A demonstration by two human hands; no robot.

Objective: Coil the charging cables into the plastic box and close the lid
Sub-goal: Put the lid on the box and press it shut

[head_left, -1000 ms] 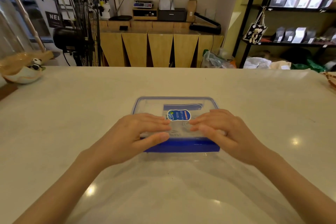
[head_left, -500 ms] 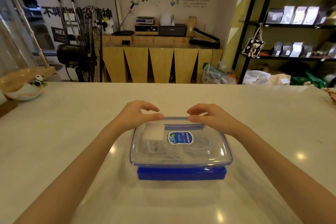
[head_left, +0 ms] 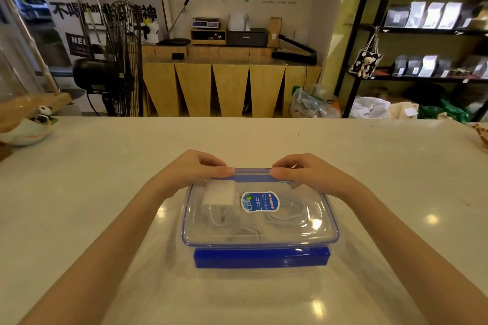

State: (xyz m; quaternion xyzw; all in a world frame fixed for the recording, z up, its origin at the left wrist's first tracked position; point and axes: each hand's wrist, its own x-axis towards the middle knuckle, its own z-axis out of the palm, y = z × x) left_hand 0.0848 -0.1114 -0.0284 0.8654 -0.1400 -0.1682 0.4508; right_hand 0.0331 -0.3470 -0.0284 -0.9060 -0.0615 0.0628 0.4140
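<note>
A clear plastic box with a blue-rimmed lid lies on the white table in front of me. Its blue near latch is folded down against the front. Through the lid I see a white charger block and coiled white cables. A blue label is stuck on the lid's middle. My left hand and my right hand curl over the box's far edge, thumbs on the lid, fingers on the blue far latch.
The white table stretches wide around the box. A pale bowl with a panda figure stands at the far left edge. A patterned object pokes in at the far right. Beyond the table are a fan, a wooden counter and shelves.
Both hands left the lid's near edge and moved to the far edge, where they now grip the far latch. The view has shifted, so the box looks nearer.
</note>
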